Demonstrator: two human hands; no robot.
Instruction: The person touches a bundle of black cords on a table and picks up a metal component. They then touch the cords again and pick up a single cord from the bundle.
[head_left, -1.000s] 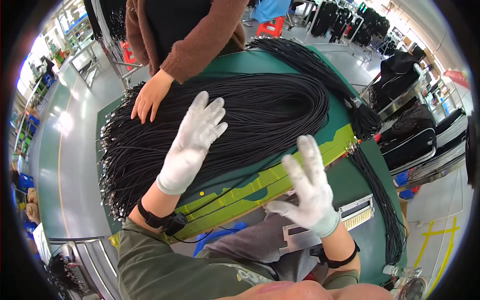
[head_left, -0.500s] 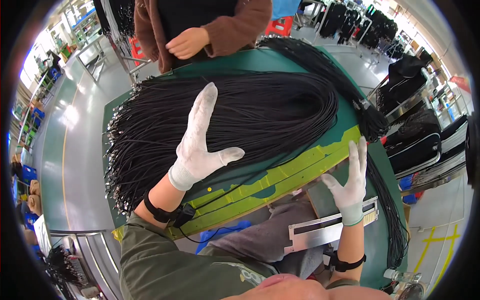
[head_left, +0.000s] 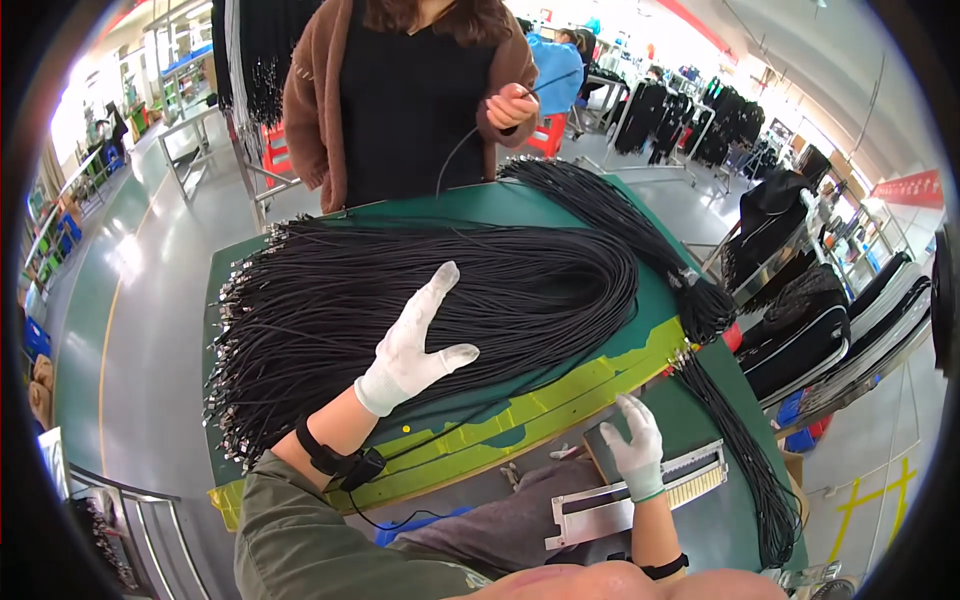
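My left hand [head_left: 408,348], in a white knit glove, is open with thumb spread from the fingers and nothing in it. It hovers over, or rests lightly on, a big looped bundle of black cables [head_left: 520,255]; contact cannot be told. The cables' metal connector ends [head_left: 228,350] fan out at the left. My right hand [head_left: 635,448], gloved too, is open with fingers bent and holds nothing. It is beside a slotted metal fixture [head_left: 640,494] with a row of pale teeth, at the table's near right.
Yellow tape [head_left: 520,425] covers the green table's near edge. More cable bundles lie at the far right [head_left: 620,215] and near right [head_left: 735,450]. Across the table a person in a brown cardigan [head_left: 320,110] holds a black cable [head_left: 458,150]. Loaded racks [head_left: 830,330] stand right.
The view has tilted up, showing more of the room. My right hand has drawn back from the taped edge toward the metal fixture. The person opposite now has a cable raised in one hand.
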